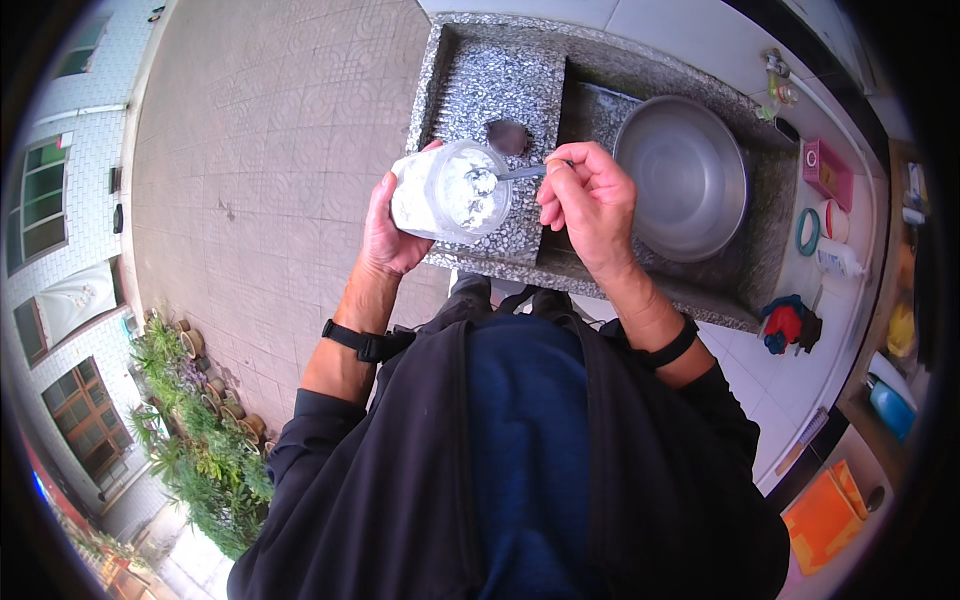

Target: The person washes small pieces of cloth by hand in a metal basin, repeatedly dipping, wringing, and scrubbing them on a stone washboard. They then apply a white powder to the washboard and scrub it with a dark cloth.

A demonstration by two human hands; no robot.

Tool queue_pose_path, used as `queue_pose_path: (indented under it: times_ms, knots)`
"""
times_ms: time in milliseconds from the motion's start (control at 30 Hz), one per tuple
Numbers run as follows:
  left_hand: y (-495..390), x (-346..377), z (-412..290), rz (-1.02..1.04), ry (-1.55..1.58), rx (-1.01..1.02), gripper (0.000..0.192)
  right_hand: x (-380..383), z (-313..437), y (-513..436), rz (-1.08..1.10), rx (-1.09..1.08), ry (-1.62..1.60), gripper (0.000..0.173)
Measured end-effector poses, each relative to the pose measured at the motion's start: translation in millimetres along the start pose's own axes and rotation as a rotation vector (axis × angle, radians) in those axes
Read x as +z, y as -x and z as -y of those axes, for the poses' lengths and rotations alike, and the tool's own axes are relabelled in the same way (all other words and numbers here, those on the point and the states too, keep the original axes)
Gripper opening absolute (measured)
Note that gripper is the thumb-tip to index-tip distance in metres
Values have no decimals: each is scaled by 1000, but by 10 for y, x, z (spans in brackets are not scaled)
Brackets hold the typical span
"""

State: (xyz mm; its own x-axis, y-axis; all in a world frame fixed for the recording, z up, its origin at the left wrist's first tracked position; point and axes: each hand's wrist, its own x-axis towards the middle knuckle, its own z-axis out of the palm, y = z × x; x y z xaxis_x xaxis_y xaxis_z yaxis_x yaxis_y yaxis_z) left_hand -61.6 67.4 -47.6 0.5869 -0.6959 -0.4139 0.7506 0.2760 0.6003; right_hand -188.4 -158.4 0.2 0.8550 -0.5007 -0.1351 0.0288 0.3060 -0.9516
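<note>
My left hand (394,232) grips a clear jar (427,199) of white powder, its open mouth tilted toward me and to the right. Between the thumb and fingers of my right hand (589,199) is the handle of a metal spoon (521,173). The spoon's bowl lies in the jar's mouth with white powder on it. Both hands are above a speckled terrazzo sink (495,90) with a ribbed washboard side. To the right of my right hand, a wide metal basin (679,180) sits in the sink's deeper part.
A dark round object or stain (508,137) marks the washboard. Along the right ledge are a faucet (776,67), a pink plastic basket (827,176), a white bottle (838,259) and bunched cloths (787,324). Potted plants (202,427) line the paved yard (277,150) at left.
</note>
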Motion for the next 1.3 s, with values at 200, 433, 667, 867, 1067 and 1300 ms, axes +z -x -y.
queue_pose_path:
  times_ms: [200, 433, 667, 867, 1067, 1300]
  knots:
    - [100, -345, 124, -165, 81, -26, 82, -193, -146, -205, -115, 49, -123, 9]
    - [302, -765, 206, -301, 197, -33, 77, -434, -553, -648, -251, 40, 27, 9]
    - [471, -899, 170, -341, 152, -18, 83, -403, -1019, -991, -258, 112, 234, 12]
    - [508, -942, 128, -350, 158, -6, 84, -297, -1220, -1112, -152, 40, 281, 9]
    - [527, -971, 123, -366, 167, 3, 84, -299, -1243, -1095, -117, 9, 365, 8]
    - [505, -929, 121, -357, 167, 3, 82, -326, -1266, -1075, -113, -36, 425, 9]
